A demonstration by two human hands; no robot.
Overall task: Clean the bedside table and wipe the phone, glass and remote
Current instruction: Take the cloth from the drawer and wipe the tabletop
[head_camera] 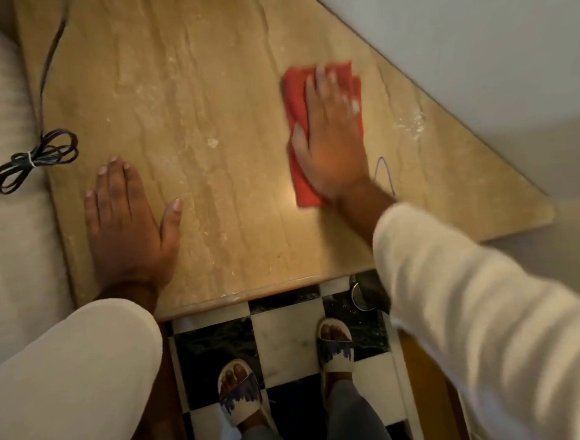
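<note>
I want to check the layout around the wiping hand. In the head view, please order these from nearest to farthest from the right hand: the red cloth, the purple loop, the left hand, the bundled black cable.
From the right hand:
1. Red cloth, directly under the palm, touching.
2. Purple loop, on the tabletop just right of the wrist.
3. Left hand, flat on the table's left part.
4. Bundled black cable, at the far left edge beside the bed.
</note>
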